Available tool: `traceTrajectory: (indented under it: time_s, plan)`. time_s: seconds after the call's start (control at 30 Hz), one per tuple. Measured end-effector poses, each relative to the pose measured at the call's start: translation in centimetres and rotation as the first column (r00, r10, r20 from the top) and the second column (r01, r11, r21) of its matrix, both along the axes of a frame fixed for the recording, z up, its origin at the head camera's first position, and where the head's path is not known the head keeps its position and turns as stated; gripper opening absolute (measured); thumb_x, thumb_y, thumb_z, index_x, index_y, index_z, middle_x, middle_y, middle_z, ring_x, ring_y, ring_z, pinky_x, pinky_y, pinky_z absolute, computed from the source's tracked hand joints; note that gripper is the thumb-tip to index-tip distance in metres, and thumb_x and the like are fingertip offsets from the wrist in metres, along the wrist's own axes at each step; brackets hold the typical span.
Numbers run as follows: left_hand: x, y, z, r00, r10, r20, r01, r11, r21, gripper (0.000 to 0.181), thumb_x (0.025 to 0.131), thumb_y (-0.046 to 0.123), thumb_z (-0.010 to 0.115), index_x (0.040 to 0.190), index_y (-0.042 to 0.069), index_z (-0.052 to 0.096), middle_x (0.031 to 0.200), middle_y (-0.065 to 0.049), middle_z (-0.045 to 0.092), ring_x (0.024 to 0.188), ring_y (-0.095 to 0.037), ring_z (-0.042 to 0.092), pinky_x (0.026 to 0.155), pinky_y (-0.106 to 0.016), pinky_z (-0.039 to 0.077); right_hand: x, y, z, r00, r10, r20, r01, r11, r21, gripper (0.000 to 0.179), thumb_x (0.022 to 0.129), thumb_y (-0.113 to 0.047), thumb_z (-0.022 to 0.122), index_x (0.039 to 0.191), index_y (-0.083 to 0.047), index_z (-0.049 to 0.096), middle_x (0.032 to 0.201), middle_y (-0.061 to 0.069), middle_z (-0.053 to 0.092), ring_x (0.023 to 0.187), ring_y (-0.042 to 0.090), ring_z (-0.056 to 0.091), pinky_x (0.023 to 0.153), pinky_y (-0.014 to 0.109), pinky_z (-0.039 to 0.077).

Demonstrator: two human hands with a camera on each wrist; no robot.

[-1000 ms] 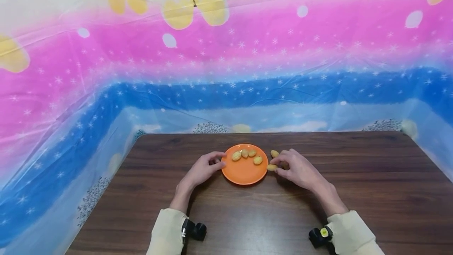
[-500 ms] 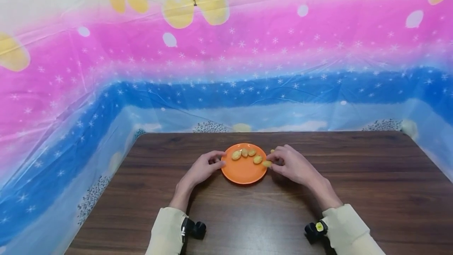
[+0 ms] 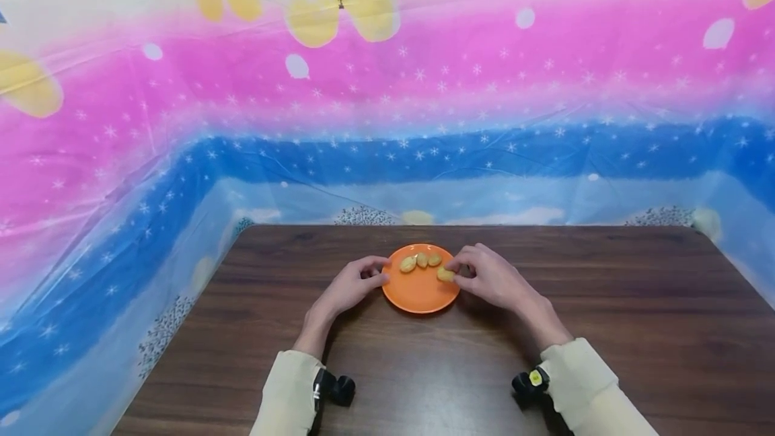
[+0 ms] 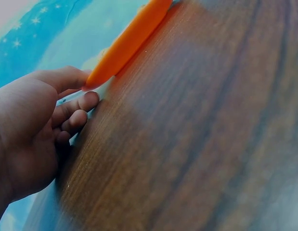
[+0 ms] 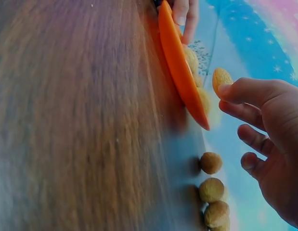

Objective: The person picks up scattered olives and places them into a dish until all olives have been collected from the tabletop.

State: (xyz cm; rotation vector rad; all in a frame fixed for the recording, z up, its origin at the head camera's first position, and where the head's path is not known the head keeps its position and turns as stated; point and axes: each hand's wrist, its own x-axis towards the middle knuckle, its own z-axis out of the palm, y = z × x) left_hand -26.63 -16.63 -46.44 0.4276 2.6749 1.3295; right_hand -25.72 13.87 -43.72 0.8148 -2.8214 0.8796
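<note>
Left hand [image 3: 351, 285] pinches left rim of plate [image 3: 418, 299]. Right hand [image 3: 496, 279] pinches one nut [image 5: 220, 80] above plate's right side. Seated nuts [image 3: 422, 260] on plate; loose nuts [image 5: 212, 190] on table [image 3: 436, 362], right of plate.

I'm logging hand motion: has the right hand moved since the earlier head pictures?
Yes: in the head view, the right hand has shifted left, away from the table's far right corner, and partly over the orange plate.

Brown table [image 3: 418, 369], orange plate [image 3: 418, 296], round tan pieces [image 5: 211, 189]
</note>
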Motion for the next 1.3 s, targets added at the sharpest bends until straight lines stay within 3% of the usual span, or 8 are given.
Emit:
traceTrajectory:
  time_s: [0.67, 1.3]
  plan:
    - [-0.2, 0.0, 0.0, 1.0, -0.009, -0.02, 0.008, 1.0, -0.017, 0.034, 0.097, 0.032, 0.064, 0.13, 0.024, 0.063, 0.093, 0.0, 0.062, 0.082, -0.018, 0.053, 0.073, -0.032, 0.041, -0.9, -3.4, 0.5, 0.998, 0.029, -0.055, -0.025, 0.997, 0.067, 0.02, 0.091, -0.023, 0.072, 0.11, -0.02, 0.077, 0.102, -0.005, 0.067, 0.094, 0.016, 0.054, 0.081, 0.034, 0.049]
    - [-0.2, 0.0, -0.1, 1.0, -0.013, -0.007, 0.013, 1.0, 0.002, 0.035, 0.097, 0.033, 0.065, 0.13, 0.023, 0.063, 0.093, -0.002, 0.061, 0.084, -0.021, 0.053, 0.076, -0.033, 0.042, -2.3, -6.9, 0.5, 0.993, 0.075, -0.087, -0.066, 0.992, 0.105, 0.018, 0.092, -0.022, 0.072, 0.109, -0.018, 0.077, 0.097, -0.004, 0.068, 0.088, 0.014, 0.055, 0.078, 0.03, 0.048]
